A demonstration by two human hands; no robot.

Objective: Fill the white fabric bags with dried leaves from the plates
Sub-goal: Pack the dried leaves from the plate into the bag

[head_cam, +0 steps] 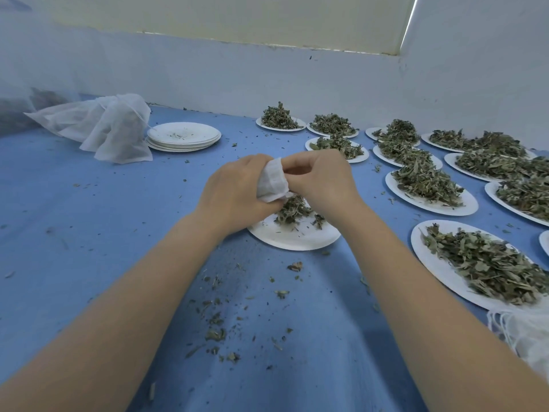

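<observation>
Now my left hand [234, 188] grips the small white fabric bag [271, 181] above the near plate [294, 237], while my right hand [322, 176] pinches its mouth. Soft and limp, it needs holding by the rim; the dried leaves [292, 211] look light and crumbly.

This looked like a small herb-packing workroom. A bench [89, 209] under blue cloth carried many white plates [432, 203] heaped with dried leaves [424, 181], stacked empties [184, 136] and fabric bags [101, 126], against bare pale walls [267, 72]
</observation>
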